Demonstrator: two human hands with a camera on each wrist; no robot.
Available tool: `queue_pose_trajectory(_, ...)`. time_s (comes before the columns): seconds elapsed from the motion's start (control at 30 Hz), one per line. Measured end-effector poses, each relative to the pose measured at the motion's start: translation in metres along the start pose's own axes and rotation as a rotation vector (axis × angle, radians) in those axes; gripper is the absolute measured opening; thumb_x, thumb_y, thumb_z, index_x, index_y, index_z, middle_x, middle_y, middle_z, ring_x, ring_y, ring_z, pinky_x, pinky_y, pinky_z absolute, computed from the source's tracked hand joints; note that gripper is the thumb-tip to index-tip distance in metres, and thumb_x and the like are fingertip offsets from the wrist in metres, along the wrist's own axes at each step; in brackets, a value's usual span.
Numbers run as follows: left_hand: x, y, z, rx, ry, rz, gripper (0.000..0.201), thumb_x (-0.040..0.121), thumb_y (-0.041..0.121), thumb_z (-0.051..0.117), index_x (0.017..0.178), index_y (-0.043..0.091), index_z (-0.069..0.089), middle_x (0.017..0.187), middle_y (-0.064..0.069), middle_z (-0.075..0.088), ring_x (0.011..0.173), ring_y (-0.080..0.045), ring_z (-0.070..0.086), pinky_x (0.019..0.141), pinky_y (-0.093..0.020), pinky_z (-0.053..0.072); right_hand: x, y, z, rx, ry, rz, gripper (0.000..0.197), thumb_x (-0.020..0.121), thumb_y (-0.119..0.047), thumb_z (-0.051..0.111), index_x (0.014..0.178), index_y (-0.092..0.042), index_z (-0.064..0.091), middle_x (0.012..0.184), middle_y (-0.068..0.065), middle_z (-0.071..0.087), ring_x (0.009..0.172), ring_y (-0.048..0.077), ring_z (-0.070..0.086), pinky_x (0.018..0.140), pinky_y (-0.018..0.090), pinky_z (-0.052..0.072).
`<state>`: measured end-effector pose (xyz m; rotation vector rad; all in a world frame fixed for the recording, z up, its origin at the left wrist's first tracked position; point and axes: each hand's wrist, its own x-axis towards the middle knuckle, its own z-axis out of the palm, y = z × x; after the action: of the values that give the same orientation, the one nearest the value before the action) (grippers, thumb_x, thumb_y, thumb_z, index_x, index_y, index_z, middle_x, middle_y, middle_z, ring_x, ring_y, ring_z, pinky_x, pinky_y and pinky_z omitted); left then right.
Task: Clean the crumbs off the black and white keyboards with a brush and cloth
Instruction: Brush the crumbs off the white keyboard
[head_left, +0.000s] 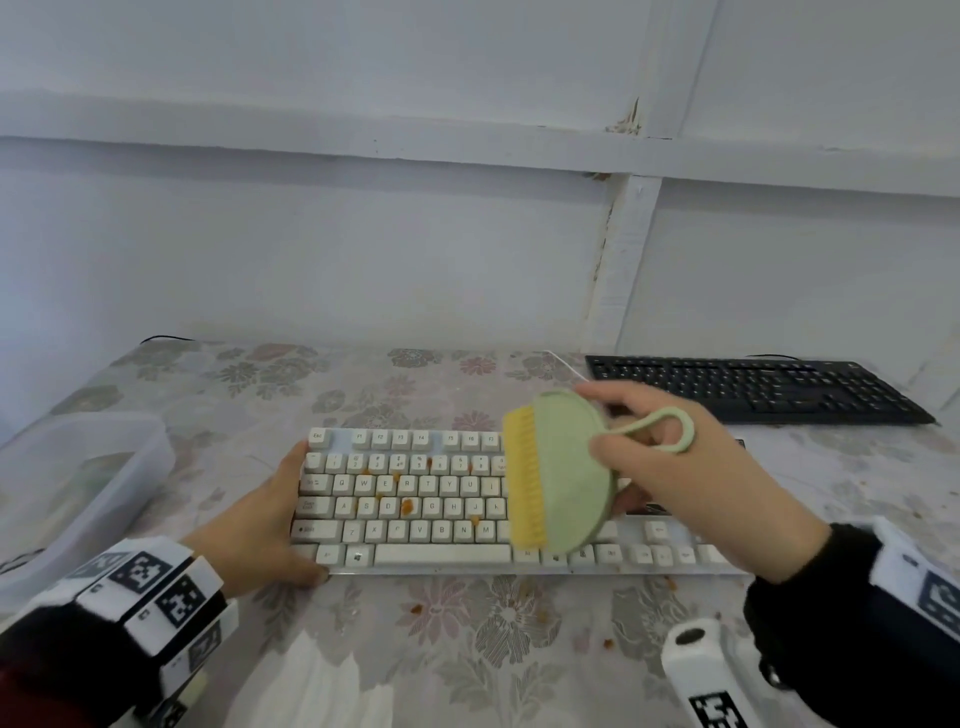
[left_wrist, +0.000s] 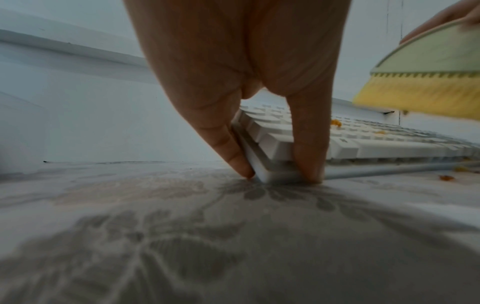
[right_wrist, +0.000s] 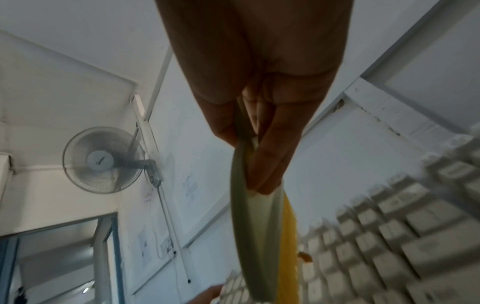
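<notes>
A white keyboard lies in the middle of the table, with orange crumbs scattered over its letter keys. My left hand grips its left end, thumb at the front corner and fingers along the side. My right hand holds a round green brush with yellow bristles, tilted on edge just above the keyboard's right half; thumb and fingers pinch the disc. The black keyboard lies at the far right of the table. No cloth is in view.
A clear plastic box stands at the table's left edge. More orange crumbs lie on the flowered tablecloth in front of the white keyboard. A white wall rises right behind the table. A fan hangs on the wall.
</notes>
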<state>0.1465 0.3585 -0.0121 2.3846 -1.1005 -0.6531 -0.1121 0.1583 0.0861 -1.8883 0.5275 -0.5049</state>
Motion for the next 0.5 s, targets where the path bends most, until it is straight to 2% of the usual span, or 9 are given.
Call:
queue_pose_trajectory(0.13,-0.002,0.004,-0.001,0.004,-0.002,0.004,0.122,0.065,0.016,0.079,0.144,0.029,-0.012,0.112,0.013,0.047,0.089,0.004,0.051,0.065,-0.005,0.042,0.016,0.005,-0.001,-0.003,0.113,-0.021,0.041,0.089,-0.003,0.053,0.123,-0.026,0.059,0.084,-0.003,0.071,0.076,0.01,0.07,0.059,0.03,0.058)
queue_pose_trajectory(0.27,-0.002,0.004,-0.002,0.009,-0.004,0.007,0.122,0.064,0.017,0.079,0.143,0.031,-0.013,0.114,0.012,0.048,0.09,0.001,0.052,0.065,-0.004,0.041,0.007,0.019,0.013,-0.048,0.01,0.077,0.044,0.089,-0.003,0.052,0.126,-0.028,0.057,0.073,-0.012,0.069,0.067,0.008,0.069,0.058,0.029,0.058)
queue_pose_trajectory(0.37,-0.002,0.004,-0.002,-0.004,-0.011,0.009,0.122,0.064,0.017,0.079,0.143,0.032,-0.012,0.112,0.015,0.047,0.091,0.002,0.052,0.066,-0.005,0.042,-0.005,0.02,0.016,-0.046,-0.074,0.121,0.042,0.09,-0.003,0.052,0.121,-0.031,0.059,0.079,-0.005,0.073,0.07,0.009,0.07,0.058,0.029,0.058)
queue_pose_trajectory(0.43,-0.003,0.005,-0.002,-0.006,-0.013,0.005,0.122,0.065,0.016,0.079,0.143,0.031,-0.012,0.108,0.018,0.046,0.089,0.005,0.051,0.065,-0.005,0.042,-0.01,0.017,0.014,-0.027,-0.12,0.138,0.041,0.089,-0.003,0.053,0.119,-0.03,0.061,0.074,-0.003,0.071,0.067,0.008,0.068,0.057,0.029,0.057)
queue_pose_trajectory(0.5,-0.004,0.006,-0.002,-0.002,-0.011,0.004,0.121,0.065,0.017,0.079,0.143,0.031,-0.013,0.108,0.017,0.046,0.087,0.005,0.051,0.065,-0.006,0.043,-0.011,0.011,0.012,-0.016,-0.155,0.13,0.041,0.088,-0.001,0.053,0.117,-0.03,0.061,0.067,-0.007,0.069,0.063,0.006,0.065,0.055,0.027,0.056)
